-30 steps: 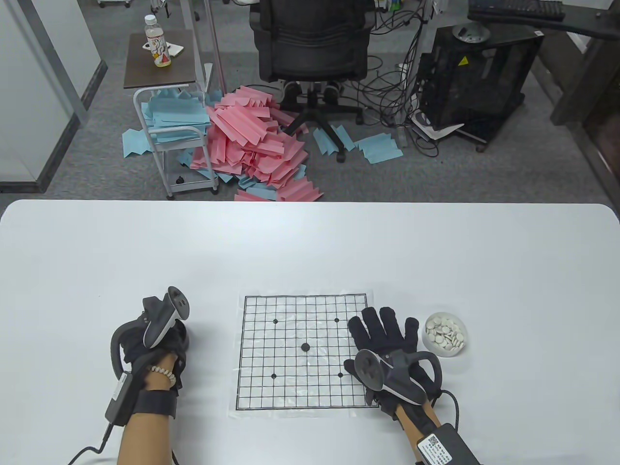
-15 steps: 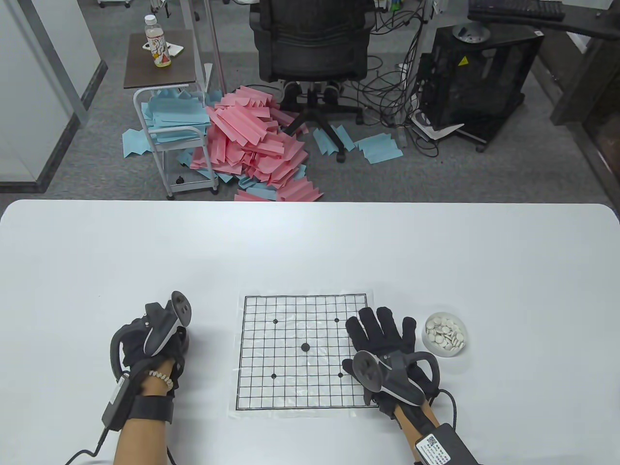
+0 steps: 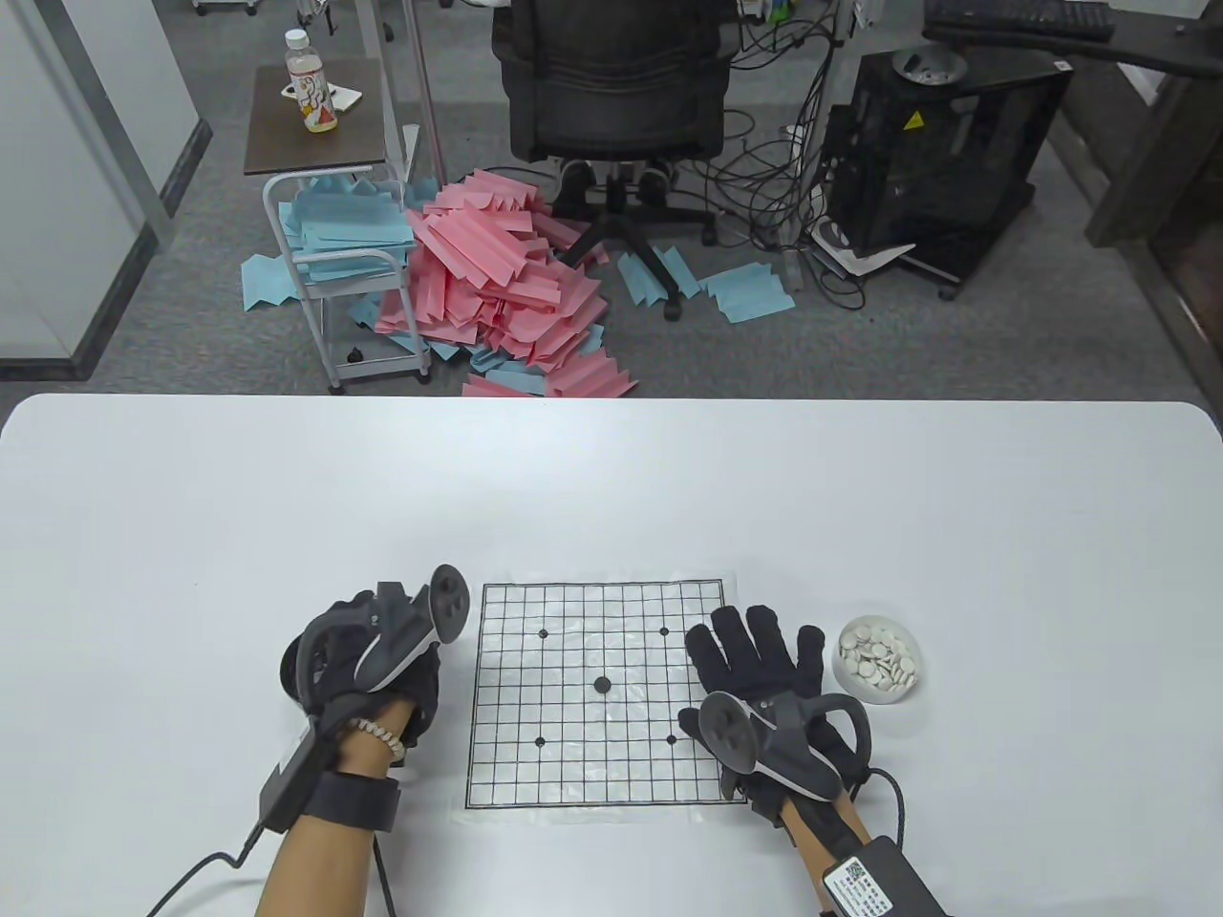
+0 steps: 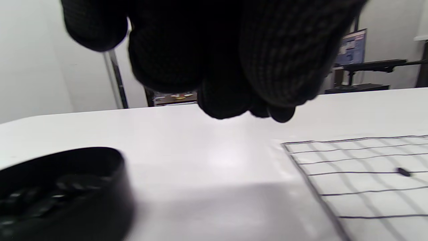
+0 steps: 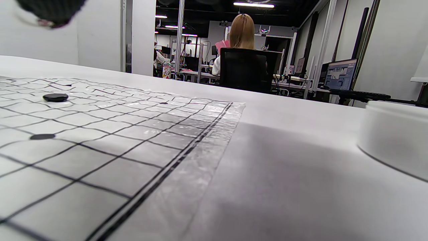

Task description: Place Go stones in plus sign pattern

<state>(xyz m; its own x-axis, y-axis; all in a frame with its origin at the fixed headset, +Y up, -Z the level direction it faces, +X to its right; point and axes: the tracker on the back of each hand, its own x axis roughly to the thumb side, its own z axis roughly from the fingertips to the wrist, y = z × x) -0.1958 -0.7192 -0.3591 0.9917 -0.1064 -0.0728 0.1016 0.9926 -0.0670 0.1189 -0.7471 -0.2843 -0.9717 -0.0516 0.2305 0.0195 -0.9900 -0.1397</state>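
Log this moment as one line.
left hand: nearing board | right hand: flat on board edge | black stone: centre | white stones bowl: right

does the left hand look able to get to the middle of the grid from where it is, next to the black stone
Probably yes. The left hand hovers just off the grid sheet's left edge, fingers bunched. Only the black stone sits at the centre; the right hand rests flat at the right edge, out of the way.

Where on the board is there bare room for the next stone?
Most of the board is bare around the center black stone. The right edge is crowded: the right hand lies flat over it. The left hand sits just off the left edge.
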